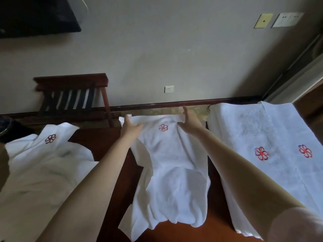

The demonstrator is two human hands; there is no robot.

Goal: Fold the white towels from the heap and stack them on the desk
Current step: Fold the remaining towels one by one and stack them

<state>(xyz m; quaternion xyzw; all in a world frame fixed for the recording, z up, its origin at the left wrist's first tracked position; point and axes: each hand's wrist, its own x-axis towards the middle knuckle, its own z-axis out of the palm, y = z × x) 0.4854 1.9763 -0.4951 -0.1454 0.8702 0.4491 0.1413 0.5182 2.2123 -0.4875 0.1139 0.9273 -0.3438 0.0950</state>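
A white towel (pixel 171 172) with a red flower emblem lies lengthways and wrinkled on the dark wooden desk (pixel 106 151). Both my arms reach to its far edge. My left hand (pixel 130 127) rests at the far left corner with fingers straight and thumb spread. At the far right corner my right hand (pixel 189 123) lies the same way, fingers pointing forward. To the left sits the heap of loose white towels (pixel 43 172). On the right a flat stack of folded towels (pixel 262 137) shows two emblems.
Behind the desk runs a wall with a white socket (pixel 169 89). A wooden luggage rack (pixel 73 95) stands at the back left, under a dark screen (pixel 35 14). A black object (pixel 5 124) sits at the desk's far left edge.
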